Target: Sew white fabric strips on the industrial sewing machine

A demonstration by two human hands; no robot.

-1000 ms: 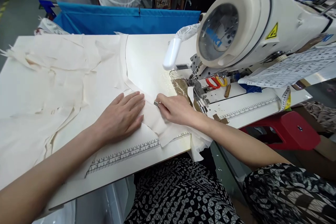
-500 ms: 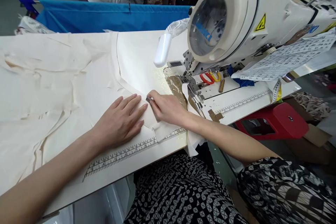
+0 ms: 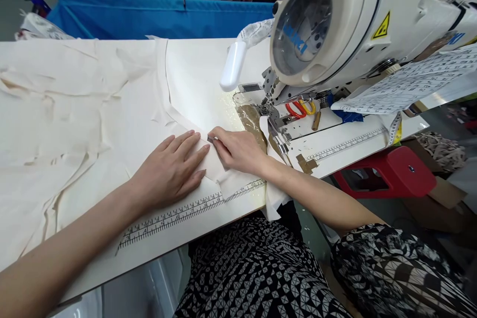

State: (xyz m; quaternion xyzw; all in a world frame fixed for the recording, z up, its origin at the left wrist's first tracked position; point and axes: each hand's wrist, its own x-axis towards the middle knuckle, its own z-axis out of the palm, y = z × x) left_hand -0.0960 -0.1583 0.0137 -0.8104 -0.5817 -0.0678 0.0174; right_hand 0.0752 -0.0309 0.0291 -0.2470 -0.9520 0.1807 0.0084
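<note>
My left hand [image 3: 167,171] lies flat with fingers stretched out on cream fabric [image 3: 137,109], pressing it against the white table. Close beside it, my right hand [image 3: 240,153] is closed in a pinch on a small grey metal piece [image 3: 210,138], most of which is hidden in the fingers. That piece meets the fabric near its edge, just past my left fingertips. The fabric spreads over the left of the table in wrinkled layers. Printed ruler markings [image 3: 186,216] run along the front edge below both hands.
A white sewing machine [image 3: 350,25] stands at the right, with red-handled scissors [image 3: 295,109] on its bed. A white lamp [image 3: 233,66] hangs left of its head. Blue cloth [image 3: 156,20] borders the table's back. A red stool [image 3: 406,171] is below right. Another person stands beyond.
The view has shifted slightly. Both hands hold nearly the same place on the fabric, and my right hand keeps its pinch on the grey piece.
</note>
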